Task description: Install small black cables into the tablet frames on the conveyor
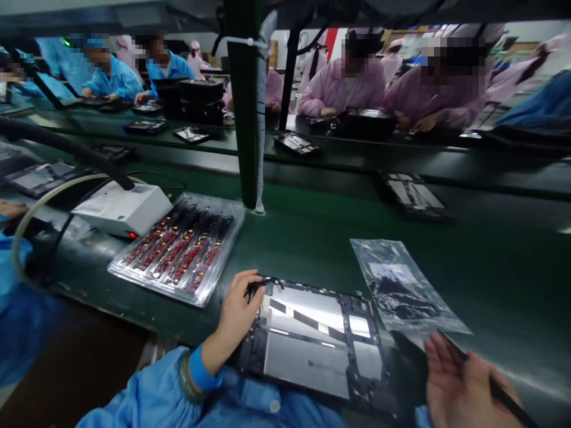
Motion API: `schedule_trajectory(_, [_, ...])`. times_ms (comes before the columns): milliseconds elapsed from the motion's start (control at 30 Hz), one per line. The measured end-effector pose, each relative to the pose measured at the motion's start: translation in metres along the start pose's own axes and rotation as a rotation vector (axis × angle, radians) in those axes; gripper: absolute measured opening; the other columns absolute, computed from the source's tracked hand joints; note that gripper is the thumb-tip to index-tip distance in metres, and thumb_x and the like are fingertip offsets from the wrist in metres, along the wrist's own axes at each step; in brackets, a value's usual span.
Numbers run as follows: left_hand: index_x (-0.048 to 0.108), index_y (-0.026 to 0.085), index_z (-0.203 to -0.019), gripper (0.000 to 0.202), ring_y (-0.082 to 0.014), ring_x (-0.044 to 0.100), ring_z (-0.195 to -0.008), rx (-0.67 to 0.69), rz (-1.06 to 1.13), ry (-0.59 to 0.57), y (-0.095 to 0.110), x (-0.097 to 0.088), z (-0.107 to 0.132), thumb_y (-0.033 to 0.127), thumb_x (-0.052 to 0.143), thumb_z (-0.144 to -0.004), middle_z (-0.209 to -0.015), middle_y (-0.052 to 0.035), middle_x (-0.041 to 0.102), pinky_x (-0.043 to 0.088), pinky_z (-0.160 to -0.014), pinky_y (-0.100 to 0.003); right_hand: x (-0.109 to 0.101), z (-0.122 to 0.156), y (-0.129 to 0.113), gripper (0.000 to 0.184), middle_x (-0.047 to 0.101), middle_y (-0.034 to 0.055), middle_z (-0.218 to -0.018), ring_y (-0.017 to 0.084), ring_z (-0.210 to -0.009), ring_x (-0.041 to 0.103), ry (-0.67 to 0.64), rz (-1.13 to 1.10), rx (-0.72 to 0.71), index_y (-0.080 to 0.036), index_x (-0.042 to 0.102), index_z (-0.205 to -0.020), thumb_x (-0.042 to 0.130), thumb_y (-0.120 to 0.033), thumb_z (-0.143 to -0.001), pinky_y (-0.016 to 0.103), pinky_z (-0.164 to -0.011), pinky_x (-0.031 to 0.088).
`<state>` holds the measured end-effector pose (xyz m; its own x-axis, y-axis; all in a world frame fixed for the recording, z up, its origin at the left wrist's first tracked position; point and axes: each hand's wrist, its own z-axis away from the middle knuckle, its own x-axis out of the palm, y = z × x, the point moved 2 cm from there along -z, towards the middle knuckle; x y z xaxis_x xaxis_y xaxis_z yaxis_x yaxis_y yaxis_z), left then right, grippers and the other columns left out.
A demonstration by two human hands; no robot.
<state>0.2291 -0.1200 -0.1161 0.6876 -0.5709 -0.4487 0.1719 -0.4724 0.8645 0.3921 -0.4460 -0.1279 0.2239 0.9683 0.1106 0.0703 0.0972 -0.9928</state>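
Note:
A tablet-like device chassis (307, 362) lies at the table's front edge, its inside facing up with silvery panels and a dark diagonal strip. At its upper left corner my left hand (238, 318), with a blue band at the wrist, pinches thin black cables (255, 288). To the right of the chassis, my right hand (468, 383) is turned partly palm up, fingers closed around a slim black tool (502, 395); its exact kind is unclear. A clear plastic bag (404, 285) of dark small parts lies between the chassis and that hand's far side.
Left of the chassis is a clear tray (200, 297) of red and black parts, beside a white box (127, 208) with a hose. A green post (245, 119) rises behind. Another opened device (414, 193) rests farther back. Co-workers sit across the line; a blue sleeve (20, 309) is at left.

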Motion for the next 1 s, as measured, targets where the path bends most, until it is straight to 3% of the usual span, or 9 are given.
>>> schedule_trajectory(67, [0.064,0.018,-0.093,0.018,-0.0214,0.060,-0.106,0.008,-0.014,0.014,0.000,-0.001,-0.001,0.032,0.056,-0.084,-0.112,-0.0111,0.061,0.047,-0.094,-0.038,-0.001,-0.001,-0.004,0.029,0.066,-0.0002,-0.074,0.027,-0.082,0.070,0.074,-0.106,0.019,-0.028,0.060,-0.078,0.082,-0.038,-0.062,0.059,-0.102,0.041])
schedule_trajectory(167, [0.066,0.018,-0.091,0.027,-0.0226,0.060,-0.107,-0.019,-0.027,0.042,0.002,-0.004,-0.004,0.040,0.052,-0.086,-0.111,-0.0112,0.064,0.045,-0.096,-0.039,-0.002,-0.004,-0.005,0.041,0.067,-0.0005,-0.069,0.022,-0.066,0.070,0.056,-0.076,0.031,-0.021,0.060,-0.081,0.086,-0.039,-0.055,0.052,-0.087,0.055])
schedule_trajectory(300, [0.068,0.018,-0.099,0.043,-0.0236,0.057,-0.115,-0.129,0.037,-0.045,0.008,-0.008,-0.009,0.051,0.041,-0.090,-0.123,-0.0096,0.063,0.039,-0.104,-0.040,-0.003,-0.010,-0.004,0.046,0.068,0.0017,-0.069,0.022,-0.067,0.072,-0.038,-0.002,0.090,-0.016,0.060,-0.081,0.087,-0.042,-0.054,0.032,-0.062,0.063])
schedule_trajectory(433, [0.068,0.018,-0.099,0.049,-0.0252,0.054,-0.118,-0.164,0.058,-0.066,0.011,-0.009,-0.008,0.057,0.040,-0.089,-0.128,-0.0081,0.061,0.038,-0.104,-0.039,-0.001,-0.017,-0.003,0.046,0.069,0.0024,-0.071,0.023,-0.070,0.072,-0.053,0.062,0.090,-0.016,0.060,-0.082,0.086,-0.044,-0.056,0.031,-0.059,0.063])
schedule_trajectory(500, [0.069,0.018,-0.096,0.052,-0.0250,0.059,-0.108,-0.160,0.059,-0.047,0.010,-0.010,-0.007,0.060,0.039,-0.088,-0.127,-0.0088,0.061,0.044,-0.096,-0.038,0.000,-0.021,-0.002,0.046,0.069,0.0020,-0.070,0.023,-0.069,0.072,-0.035,0.066,0.078,-0.016,0.060,-0.082,0.085,-0.046,-0.057,0.032,-0.058,0.063])
schedule_trajectory(600, [0.067,0.016,-0.097,0.057,-0.0187,0.064,-0.074,-0.208,0.094,-0.058,0.007,-0.011,-0.006,0.062,0.035,-0.088,-0.130,-0.0113,0.059,0.051,-0.068,-0.033,0.001,-0.026,0.000,0.048,0.068,0.0019,-0.070,0.024,-0.069,0.072,-0.026,0.070,0.060,-0.016,0.059,-0.084,0.084,-0.048,-0.058,0.032,-0.054,0.063])
schedule_trajectory(667, [0.067,0.015,-0.099,0.058,-0.0175,0.063,-0.070,-0.214,0.092,-0.066,0.007,-0.011,-0.007,0.062,0.035,-0.088,-0.130,-0.0120,0.058,0.050,-0.061,-0.031,-0.002,-0.029,0.000,0.048,0.067,0.0011,-0.071,0.023,-0.070,0.072,0.007,0.073,0.033,-0.017,0.058,-0.085,0.082,-0.049,-0.060,0.031,-0.055,0.062])
schedule_trajectory(833, [0.066,0.017,-0.091,0.039,-0.0257,0.057,-0.114,-0.104,0.012,-0.031,0.008,-0.009,-0.010,0.052,0.051,-0.083,-0.125,-0.0098,0.062,0.043,-0.098,-0.038,-0.016,-0.032,0.002,0.046,0.065,-0.0004,-0.066,0.020,-0.066,0.070,0.081,0.124,-0.005,-0.018,0.056,-0.085,0.079,-0.052,-0.063,0.030,-0.059,0.061])
schedule_trajectory(1000, [0.064,0.018,-0.089,0.030,-0.0257,0.055,-0.119,-0.067,0.001,-0.015,0.007,-0.006,-0.012,0.044,0.052,-0.081,-0.125,-0.0105,0.062,0.035,-0.107,-0.042,-0.006,-0.032,0.005,0.044,0.069,0.0026,-0.071,0.021,-0.066,0.070,-0.126,0.220,-0.006,-0.018,0.060,-0.085,0.078,-0.053,-0.064,0.034,-0.064,0.060])
